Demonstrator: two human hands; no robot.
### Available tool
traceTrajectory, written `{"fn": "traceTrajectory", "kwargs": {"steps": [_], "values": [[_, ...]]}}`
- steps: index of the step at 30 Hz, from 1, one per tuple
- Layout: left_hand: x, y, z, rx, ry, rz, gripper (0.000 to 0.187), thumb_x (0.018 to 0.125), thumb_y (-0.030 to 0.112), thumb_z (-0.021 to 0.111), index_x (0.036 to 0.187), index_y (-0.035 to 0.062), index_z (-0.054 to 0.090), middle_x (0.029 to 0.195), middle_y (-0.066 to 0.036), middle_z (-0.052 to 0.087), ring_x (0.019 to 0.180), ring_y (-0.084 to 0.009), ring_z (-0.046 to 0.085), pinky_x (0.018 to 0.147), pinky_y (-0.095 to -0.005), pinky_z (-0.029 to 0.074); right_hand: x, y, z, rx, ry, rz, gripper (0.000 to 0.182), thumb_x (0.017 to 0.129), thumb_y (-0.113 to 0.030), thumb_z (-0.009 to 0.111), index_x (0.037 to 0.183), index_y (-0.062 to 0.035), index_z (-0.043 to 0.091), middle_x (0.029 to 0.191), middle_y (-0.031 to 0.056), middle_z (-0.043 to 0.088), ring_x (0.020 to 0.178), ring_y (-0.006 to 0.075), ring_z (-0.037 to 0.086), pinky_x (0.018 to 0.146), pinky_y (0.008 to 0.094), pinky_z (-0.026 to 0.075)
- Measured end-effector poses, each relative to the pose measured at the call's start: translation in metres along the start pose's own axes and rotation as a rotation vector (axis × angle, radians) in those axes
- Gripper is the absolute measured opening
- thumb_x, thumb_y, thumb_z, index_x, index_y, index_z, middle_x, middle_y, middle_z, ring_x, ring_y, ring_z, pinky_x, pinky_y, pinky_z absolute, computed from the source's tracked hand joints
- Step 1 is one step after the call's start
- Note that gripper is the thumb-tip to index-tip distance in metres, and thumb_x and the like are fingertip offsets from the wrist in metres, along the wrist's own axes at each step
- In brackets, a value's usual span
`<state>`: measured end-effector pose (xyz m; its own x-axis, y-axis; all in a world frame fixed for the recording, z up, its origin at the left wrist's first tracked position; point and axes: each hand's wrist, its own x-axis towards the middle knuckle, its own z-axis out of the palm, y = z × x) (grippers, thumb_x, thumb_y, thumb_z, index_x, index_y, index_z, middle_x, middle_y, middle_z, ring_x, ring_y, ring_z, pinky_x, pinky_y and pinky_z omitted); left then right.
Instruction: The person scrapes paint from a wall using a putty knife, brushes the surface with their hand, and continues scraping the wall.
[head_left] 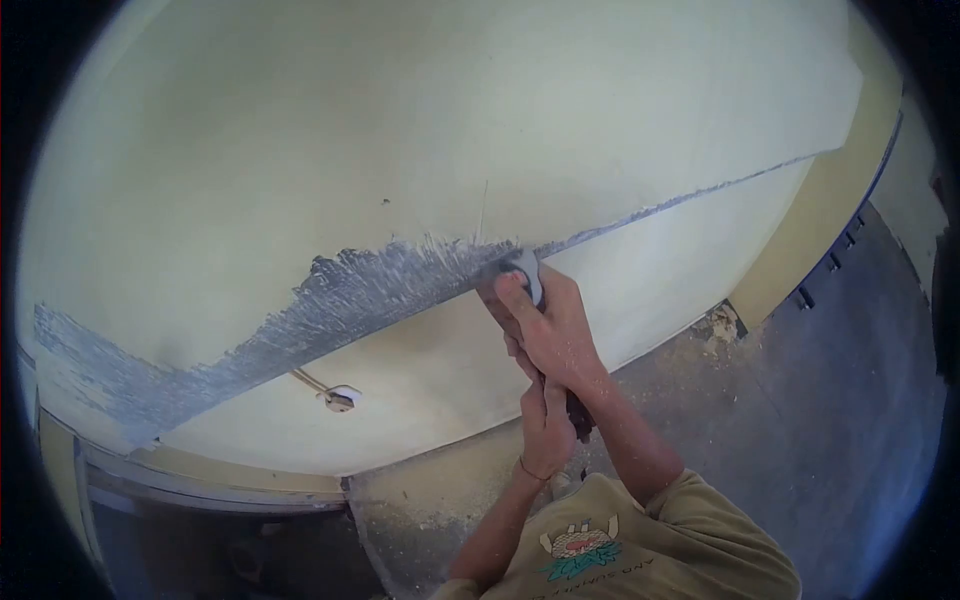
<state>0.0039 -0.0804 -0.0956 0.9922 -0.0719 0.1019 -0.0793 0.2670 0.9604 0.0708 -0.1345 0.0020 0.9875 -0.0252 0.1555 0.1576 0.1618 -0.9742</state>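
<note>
both hands on one scraper (532, 280): left hand (547, 425) wrapped round the handle low down, right hand (550, 335) pressing the blade flat on the wall (400, 130) at the scraped band's (300, 320) right end. one wire outlet (340, 400) below, bare floor (820, 420) to the right.

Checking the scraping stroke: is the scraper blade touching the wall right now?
Touching. The head view shows the scraper blade pressed flat against the wall at the end of the scraped grey strip, with no visible gap and the right hand pushing it.

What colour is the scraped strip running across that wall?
Grey with whitish streaks, against the pale cream wall. The scraped strip shows best in the head view.
</note>
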Motion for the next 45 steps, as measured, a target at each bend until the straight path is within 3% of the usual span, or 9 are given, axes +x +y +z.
{"fn": "traceTrajectory", "kwargs": {"steps": [10,12,19,21,24,28,30,33,45], "values": [[-0.002,0.023,-0.025,0.093,-0.094,-0.055,0.056,0.103,0.045,0.032,0.089,-0.0041,0.054,0.059,-0.010,0.059,0.040,-0.0151,0.054,0.036,-0.0276,0.043,-0.001,-0.011,0.016,0.068,0.008,0.007,0.024,0.099,-0.022,0.053,0.088,-0.0007,0.050,0.058,0.0013,0.050,0.043,0.0093,0.048,0.038,0.0276,0.038],[0.000,0.034,-0.024,0.047,-0.093,-0.028,0.044,0.105,0.036,0.033,0.093,-0.0032,0.049,0.055,-0.006,0.054,0.042,-0.0127,0.052,0.038,-0.0270,0.040,0.002,-0.017,0.018,0.109,-0.046,-0.012,0.023,0.098,-0.020,0.053,0.087,-0.0010,0.050,0.057,0.0015,0.050,0.043,0.0095,0.048,0.038,0.0276,0.037],[-0.007,0.033,-0.028,0.015,-0.088,-0.054,0.044,0.105,0.036,0.034,0.093,-0.0034,0.050,0.055,-0.007,0.053,0.042,-0.0129,0.052,0.038,-0.0268,0.041,-0.005,-0.009,0.024,0.045,-0.003,-0.011,0.021,0.098,-0.019,0.054,0.086,-0.0017,0.049,0.054,0.0017,0.048,0.042,0.0098,0.047,0.038,0.0279,0.037],[-0.010,0.027,-0.030,0.048,-0.090,-0.059,0.057,0.103,0.049,0.030,0.088,-0.0025,0.051,0.055,-0.010,0.056,0.039,-0.0147,0.053,0.034,-0.0268,0.042,-0.009,-0.005,0.023,0.094,0.005,0.053,0.021,0.098,-0.019,0.053,0.088,-0.0011,0.049,0.054,0.0027,0.048,0.041,0.0103,0.048,0.037,0.0279,0.037],[-0.003,0.035,-0.030,0.009,-0.102,-0.044,0.044,0.104,0.036,0.035,0.093,-0.0037,0.050,0.055,-0.006,0.052,0.042,-0.0125,0.051,0.038,-0.0266,0.041,-0.003,-0.013,0.029,0.067,0.029,-0.033,0.021,0.097,-0.019,0.054,0.088,-0.0007,0.049,0.054,0.0031,0.049,0.040,0.0109,0.047,0.036,0.0277,0.037],[-0.002,0.043,-0.028,-0.019,-0.141,-0.068,0.046,0.104,0.038,0.034,0.090,-0.0033,0.050,0.055,-0.006,0.052,0.042,-0.0127,0.050,0.038,-0.0266,0.040,-0.005,-0.023,0.029,0.026,0.010,-0.012,0.021,0.097,-0.019,0.054,0.088,-0.0007,0.049,0.055,0.0031,0.049,0.039,0.0113,0.047,0.036,0.0276,0.036],[-0.005,0.026,-0.021,0.041,-0.026,0.030,0.062,0.102,0.052,0.027,0.086,-0.0024,0.052,0.056,-0.010,0.057,0.039,-0.0152,0.053,0.035,-0.0263,0.042,-0.005,-0.004,0.028,0.036,0.051,-0.015,0.022,0.098,-0.020,0.053,0.089,0.0000,0.050,0.055,0.0041,0.049,0.037,0.0113,0.046,0.034,0.0279,0.035],[0.005,0.046,-0.029,0.049,-0.186,0.001,0.062,0.102,0.051,0.028,0.086,-0.0033,0.054,0.058,-0.009,0.057,0.039,-0.0155,0.053,0.035,-0.0266,0.042,-0.001,-0.027,0.029,0.004,0.038,-0.028,0.025,0.098,-0.022,0.051,0.089,0.0010,0.051,0.053,0.0048,0.049,0.035,0.0109,0.044,0.032,0.0280,0.033],[-0.006,0.043,-0.020,-0.038,-0.103,-0.052,0.055,0.104,0.044,0.029,0.085,-0.0031,0.050,0.056,-0.008,0.054,0.038,-0.0143,0.052,0.032,-0.0273,0.040,-0.011,-0.025,0.028,-0.098,0.070,0.034,0.030,0.098,-0.028,0.055,0.088,0.0004,0.055,0.054,0.0024,0.050,0.040,0.0093,0.048,0.033,0.0258,0.035]]}}
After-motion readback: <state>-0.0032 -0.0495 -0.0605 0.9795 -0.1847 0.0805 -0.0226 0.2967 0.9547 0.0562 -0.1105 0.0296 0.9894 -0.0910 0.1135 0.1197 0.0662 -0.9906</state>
